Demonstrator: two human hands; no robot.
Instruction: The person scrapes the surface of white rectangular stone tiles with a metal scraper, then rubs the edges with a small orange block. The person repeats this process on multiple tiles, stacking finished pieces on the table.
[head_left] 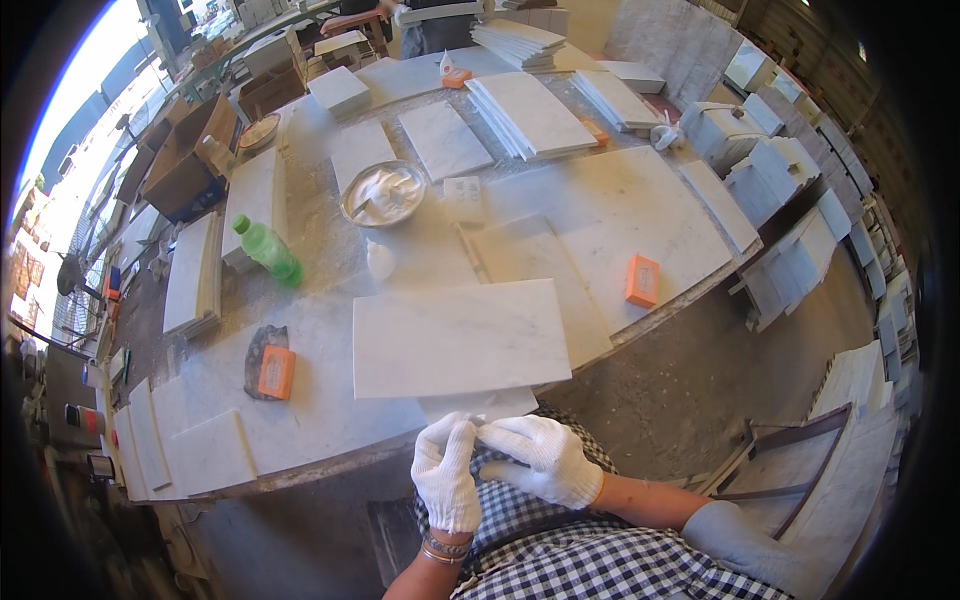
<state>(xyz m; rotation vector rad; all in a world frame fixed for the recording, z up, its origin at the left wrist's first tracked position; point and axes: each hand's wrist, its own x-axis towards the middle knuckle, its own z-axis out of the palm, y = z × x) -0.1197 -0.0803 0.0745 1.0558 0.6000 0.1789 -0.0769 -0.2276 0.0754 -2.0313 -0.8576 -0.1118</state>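
My left hand [446, 472] and my right hand [546, 461], both in white knit gloves, meet in front of my checked apron at the table's near edge. Their fingertips pinch together, and whatever lies between them is too small to make out. Just beyond the fingers lies a rectangular white marble tile [460, 338] with faint grey veins. Part of another white piece [478, 404] shows beneath its near edge, close to my fingertips. Farther off stand a small white bottle [380, 261] and a round metal bowl [347, 211] of white paste with a tool in it.
Left of the tile are a green plastic bottle [268, 250] and an orange block [277, 373] on a dark flat piece. Another orange block [642, 281] lies at right. Stacked tiles [530, 115] and a cardboard box [190, 160] stand farther back. A person [440, 35] is at the far side.
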